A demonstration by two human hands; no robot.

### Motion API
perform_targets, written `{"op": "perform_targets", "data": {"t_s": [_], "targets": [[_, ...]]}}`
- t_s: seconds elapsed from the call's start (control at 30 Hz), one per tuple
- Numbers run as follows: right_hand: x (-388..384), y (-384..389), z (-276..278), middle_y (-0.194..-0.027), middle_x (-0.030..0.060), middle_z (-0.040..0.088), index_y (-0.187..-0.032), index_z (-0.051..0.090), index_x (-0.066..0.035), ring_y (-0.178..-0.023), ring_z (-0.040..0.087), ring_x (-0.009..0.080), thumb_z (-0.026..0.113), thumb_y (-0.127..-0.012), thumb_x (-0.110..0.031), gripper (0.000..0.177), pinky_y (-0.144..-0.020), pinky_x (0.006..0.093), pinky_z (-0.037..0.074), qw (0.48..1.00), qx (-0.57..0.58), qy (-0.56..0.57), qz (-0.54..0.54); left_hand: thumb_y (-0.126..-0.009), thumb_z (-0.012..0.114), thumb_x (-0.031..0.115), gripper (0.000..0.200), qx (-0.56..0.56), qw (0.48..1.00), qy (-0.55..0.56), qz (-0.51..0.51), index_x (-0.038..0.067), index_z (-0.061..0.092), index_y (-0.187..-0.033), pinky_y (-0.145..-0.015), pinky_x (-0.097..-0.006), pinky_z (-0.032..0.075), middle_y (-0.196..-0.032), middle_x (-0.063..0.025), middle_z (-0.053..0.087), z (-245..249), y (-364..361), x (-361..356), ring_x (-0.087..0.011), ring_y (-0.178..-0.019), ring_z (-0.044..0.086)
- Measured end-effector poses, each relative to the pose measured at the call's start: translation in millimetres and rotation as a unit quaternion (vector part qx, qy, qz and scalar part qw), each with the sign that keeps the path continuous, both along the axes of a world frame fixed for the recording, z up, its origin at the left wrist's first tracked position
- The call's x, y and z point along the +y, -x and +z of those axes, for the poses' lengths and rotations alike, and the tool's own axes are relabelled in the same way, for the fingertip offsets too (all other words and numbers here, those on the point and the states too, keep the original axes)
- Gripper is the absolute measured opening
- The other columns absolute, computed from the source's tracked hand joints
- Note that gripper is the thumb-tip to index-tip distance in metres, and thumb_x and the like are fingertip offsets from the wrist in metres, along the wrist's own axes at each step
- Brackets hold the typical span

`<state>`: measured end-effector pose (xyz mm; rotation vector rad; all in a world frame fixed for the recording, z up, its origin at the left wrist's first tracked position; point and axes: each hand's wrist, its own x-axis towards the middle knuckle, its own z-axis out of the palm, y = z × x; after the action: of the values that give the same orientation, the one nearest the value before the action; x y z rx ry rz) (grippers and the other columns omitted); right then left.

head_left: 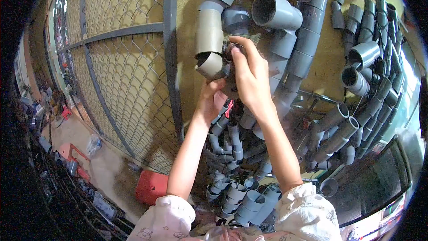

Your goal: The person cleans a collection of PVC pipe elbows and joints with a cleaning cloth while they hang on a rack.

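There are two bare hands, one left hand (212, 98) and one right hand (252, 73), with one dark brown, rough-textured clump (230, 90) between them. There are two white, patterned fabric sleeves (307, 214), one red plastic stool (151, 187) and two pale beige, round plastic fittings (209, 31), one above the other. Grey, tubular plastic fittings (278, 12) number in the dozens, overlapping too much for an exact count.
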<state>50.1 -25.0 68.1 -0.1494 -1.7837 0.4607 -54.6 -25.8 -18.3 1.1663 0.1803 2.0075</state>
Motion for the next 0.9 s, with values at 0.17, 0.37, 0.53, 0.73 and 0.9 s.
{"op": "perform_targets", "data": {"t_s": [0.17, 0.37, 0.53, 0.73, 0.9], "targets": [[-12.6, 1.9, -36.2, -0.080, 0.0243, 0.056, -0.102, 0.048, -0.001, -0.073, 0.056, 0.0385, 0.044, -0.081, -0.014, 0.025, -0.066, 0.0410, 0.044, 0.973, -0.055, -0.125, -0.185, -0.072, 0.058, 0.019, 0.048, -0.018, 1.000, 0.006, 0.005, 0.005, 0.041, -0.114, -0.088, -0.0315, 0.038, -0.109, -0.0068, 0.051, -28.5, 20.7, 22.5, -0.0171, -0.099, 0.050], [25.9, 19.9, 0.7, -0.073, 0.0260, 0.055, -0.092, 0.053, -0.001, -0.072, 0.055, 0.0400, 0.038, -0.082, -0.019, 0.025, -0.065, 0.0446, 0.043, 0.991, -0.049, 0.014, -0.124, -0.069, 0.061, 0.024, 0.058, 0.009, 0.999, -0.032, 0.005, 0.003, 0.038, -0.117, -0.091, -0.0324, 0.038, -0.115, -0.0067, 0.047, -28.3, 29.4, 26.1, -0.0178, -0.105, 0.047], [-4.9, 15.1, -25.0, -0.075, 0.0253, 0.056, -0.102, 0.048, 0.000, -0.071, 0.056, 0.0385, 0.043, -0.082, -0.015, 0.026, -0.063, 0.0440, 0.044, 0.986, -0.051, -0.041, -0.154, -0.075, 0.051, 0.035, 0.060, -0.012, 1.000, 0.001, -0.020, 0.004, 0.033, -0.123, -0.095, -0.0313, 0.032, -0.121, -0.0061, 0.042, -32.8, 26.5, 31.3, -0.0175, -0.110, 0.041], [-7.3, 14.6, -32.4, -0.073, 0.0241, 0.057, -0.104, 0.046, 0.001, -0.068, 0.058, 0.0323, 0.047, -0.078, -0.011, 0.029, -0.060, 0.0390, 0.046, 0.971, -0.041, -0.123, -0.202, -0.074, 0.042, 0.047, 0.069, -0.007, 0.999, -0.029, -0.012, 0.007, 0.027, -0.128, -0.097, -0.0316, 0.028, -0.130, -0.0059, 0.031, -42.0, 27.5, 41.6, -0.0183, -0.116, 0.034], [22.6, 10.4, 21.8, -0.075, 0.0239, 0.057, -0.095, 0.054, -0.002, -0.074, 0.055, 0.0396, 0.038, -0.083, -0.023, 0.029, -0.069, 0.0457, 0.042, 0.970, -0.153, 0.028, -0.185, -0.060, 0.066, 0.024, 0.072, 0.049, 0.999, -0.018, -0.014, 0.003, 0.035, -0.121, -0.097, -0.0352, 0.032, -0.122, -0.0066, 0.040, -20.2, 24.7, 26.4, -0.0204, -0.112, 0.040]]}}
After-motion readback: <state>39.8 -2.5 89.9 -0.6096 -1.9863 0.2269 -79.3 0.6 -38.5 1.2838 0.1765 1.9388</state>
